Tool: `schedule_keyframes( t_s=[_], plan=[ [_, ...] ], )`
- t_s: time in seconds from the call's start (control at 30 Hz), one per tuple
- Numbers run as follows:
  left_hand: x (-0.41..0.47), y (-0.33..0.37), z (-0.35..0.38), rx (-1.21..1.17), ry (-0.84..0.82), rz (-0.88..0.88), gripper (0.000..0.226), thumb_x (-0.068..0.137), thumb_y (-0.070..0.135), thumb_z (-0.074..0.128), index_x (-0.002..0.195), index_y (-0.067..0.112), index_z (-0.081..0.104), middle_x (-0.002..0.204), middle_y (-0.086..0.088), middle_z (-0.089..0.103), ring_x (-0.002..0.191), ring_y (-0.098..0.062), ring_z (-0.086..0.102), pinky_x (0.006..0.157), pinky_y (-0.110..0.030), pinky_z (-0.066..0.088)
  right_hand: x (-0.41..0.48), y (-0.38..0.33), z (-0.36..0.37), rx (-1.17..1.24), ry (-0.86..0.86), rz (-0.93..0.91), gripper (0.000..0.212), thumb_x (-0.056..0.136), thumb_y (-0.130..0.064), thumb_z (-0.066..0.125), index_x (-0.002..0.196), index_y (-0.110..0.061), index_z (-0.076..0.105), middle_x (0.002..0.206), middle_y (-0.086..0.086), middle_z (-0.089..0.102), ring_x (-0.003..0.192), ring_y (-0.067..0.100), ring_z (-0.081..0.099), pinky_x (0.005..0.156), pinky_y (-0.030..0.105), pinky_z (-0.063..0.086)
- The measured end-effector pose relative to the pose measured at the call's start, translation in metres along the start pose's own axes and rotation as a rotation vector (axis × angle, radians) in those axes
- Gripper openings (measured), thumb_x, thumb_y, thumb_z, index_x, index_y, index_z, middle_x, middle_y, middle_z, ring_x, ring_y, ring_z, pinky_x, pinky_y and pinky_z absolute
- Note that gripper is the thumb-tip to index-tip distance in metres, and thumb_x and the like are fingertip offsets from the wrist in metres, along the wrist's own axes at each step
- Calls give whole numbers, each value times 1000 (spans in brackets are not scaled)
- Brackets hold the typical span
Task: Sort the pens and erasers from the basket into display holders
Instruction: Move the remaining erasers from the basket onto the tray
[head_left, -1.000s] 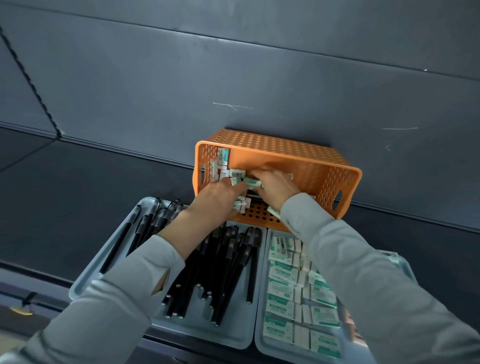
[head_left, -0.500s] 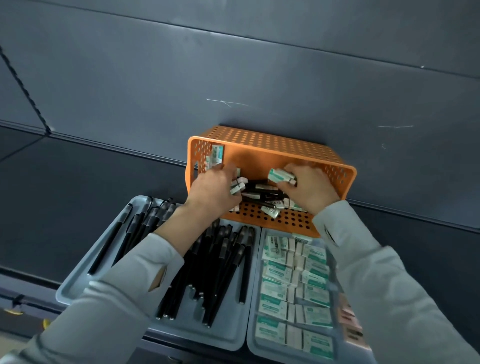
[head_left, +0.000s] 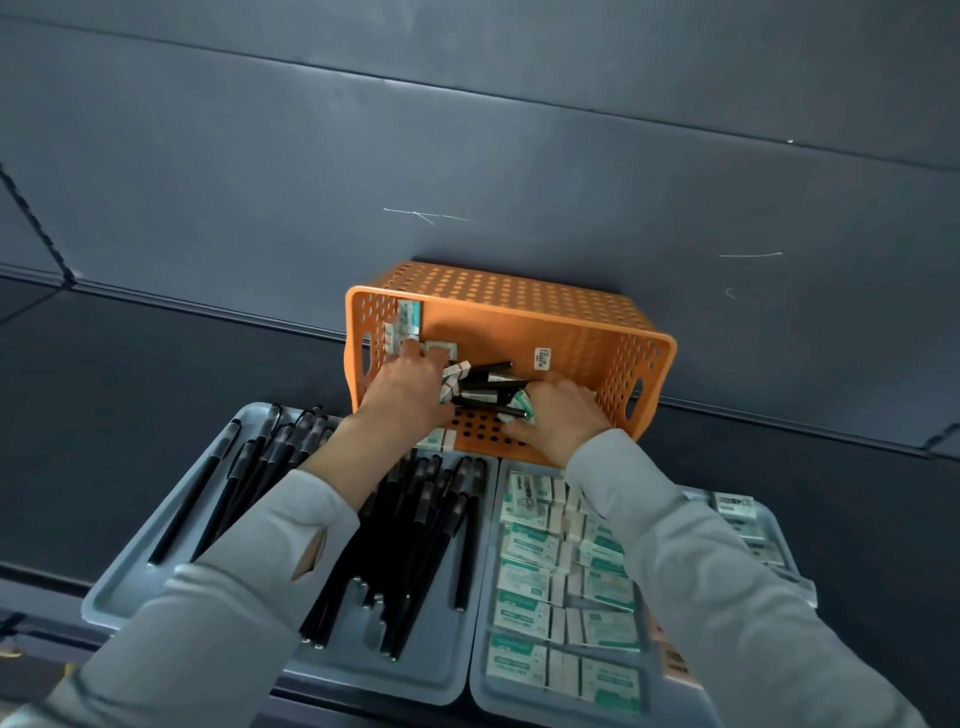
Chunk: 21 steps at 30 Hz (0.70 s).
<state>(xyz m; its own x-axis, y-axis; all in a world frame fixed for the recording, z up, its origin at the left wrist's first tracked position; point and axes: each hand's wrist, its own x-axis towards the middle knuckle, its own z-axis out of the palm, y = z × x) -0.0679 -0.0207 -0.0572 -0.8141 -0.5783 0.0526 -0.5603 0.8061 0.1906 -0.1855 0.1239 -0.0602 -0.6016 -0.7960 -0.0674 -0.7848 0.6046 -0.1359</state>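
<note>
The orange perforated basket (head_left: 519, 291) lies tipped on its side, its opening facing me. Several black pens (head_left: 485, 387) and green-white erasers (head_left: 408, 322) lie inside it. My left hand (head_left: 410, 389) reaches into the left part, its fingers curled over a few erasers (head_left: 453, 378). Lower on the right, my right hand (head_left: 563, 410) is closed on an eraser (head_left: 521, 402) beside the pens. In front, a grey tray (head_left: 135, 571) holds many black pens (head_left: 431, 530), and a second grey tray (head_left: 483, 691) holds rows of erasers (head_left: 530, 577).
One eraser (head_left: 436, 440) lies at the basket's front lip by my left wrist. A further tray with erasers (head_left: 748, 519) shows behind my right sleeve. A dark grey wall rises right behind the basket. The shelf surface around is dark.
My hands, together in the basket a second ago, spread apart and bared the pens. My right hand then came down from the upper right to the basket's lower right.
</note>
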Motion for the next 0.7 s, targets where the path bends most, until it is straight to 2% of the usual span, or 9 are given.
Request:
schedule_keyframes(
  t_s=[0.13, 0.2, 0.37, 0.43, 0.5, 0.57, 0.6, 0.67, 0.7],
  plan=[
    [-5, 3, -4, -28, 18, 6, 55, 82, 27, 70, 126, 14, 40, 108, -9, 58, 99, -31, 59, 87, -41, 49, 0, 0, -3, -6, 24, -8, 42, 83, -35, 65, 118, -12, 58, 120, 11, 57, 103, 33, 60, 84, 37, 50],
    [-6, 6, -7, -93, 66, -13, 55, 83, 24, 69, 128, 15, 39, 101, -6, 55, 96, -31, 60, 86, -41, 48, -1, 1, -7, -31, 12, 4, 31, 82, -32, 66, 104, -11, 59, 110, 11, 62, 96, 32, 62, 77, 35, 50],
    [-11, 11, -9, -315, 239, 6, 48, 85, 19, 67, 129, 17, 48, 106, -5, 60, 91, -24, 59, 73, -27, 44, -7, 6, -14, -35, -39, 80, 26, 83, -37, 68, 83, -14, 56, 91, 6, 59, 81, 27, 57, 67, 31, 43],
    [-13, 14, -12, -566, 248, -50, 40, 87, 19, 66, 125, 18, 54, 98, -1, 63, 78, -17, 59, 63, -21, 43, -8, 7, -15, 1, -20, 96, 27, 80, -38, 70, 83, -14, 57, 93, 7, 63, 79, 25, 56, 66, 30, 44],
    [-12, 16, -15, -964, 181, -205, 38, 86, 20, 69, 121, 15, 58, 99, 4, 61, 87, -16, 60, 73, -24, 46, -10, 8, -19, 52, 50, 139, 27, 81, -38, 68, 85, -13, 60, 93, 8, 64, 79, 26, 58, 67, 31, 47],
    [-14, 18, -18, -1532, 49, -414, 38, 83, 17, 73, 118, 10, 59, 112, -2, 65, 104, -21, 62, 87, -33, 51, -14, 9, -27, 141, 172, 177, 27, 83, -39, 65, 88, -13, 63, 87, 6, 63, 80, 26, 60, 68, 31, 47],
    [-18, 20, -19, -1797, -26, -509, 33, 84, 11, 71, 115, 8, 59, 116, -9, 65, 105, -24, 62, 83, -34, 55, -16, 9, -32, 215, 238, 182, 26, 84, -40, 64, 86, -14, 62, 82, 4, 62, 77, 25, 61, 67, 30, 45],
    [-26, 26, -22, -2099, -130, -628, 15, 88, 3, 63, 102, 1, 58, 114, -18, 62, 97, -27, 63, 72, -30, 60, -21, 6, -41, 415, 343, 147, 25, 85, -40, 63, 76, -17, 60, 71, -3, 61, 68, 17, 60, 61, 27, 42],
    [-30, 30, -21, -2175, -164, -665, 8, 90, 3, 59, 98, 1, 57, 111, -21, 62, 94, -29, 63, 75, -33, 60, -23, 2, -45, 518, 370, 105, 25, 86, -39, 63, 74, -19, 61, 68, -6, 61, 63, 11, 59, 57, 26, 42]
  ],
)
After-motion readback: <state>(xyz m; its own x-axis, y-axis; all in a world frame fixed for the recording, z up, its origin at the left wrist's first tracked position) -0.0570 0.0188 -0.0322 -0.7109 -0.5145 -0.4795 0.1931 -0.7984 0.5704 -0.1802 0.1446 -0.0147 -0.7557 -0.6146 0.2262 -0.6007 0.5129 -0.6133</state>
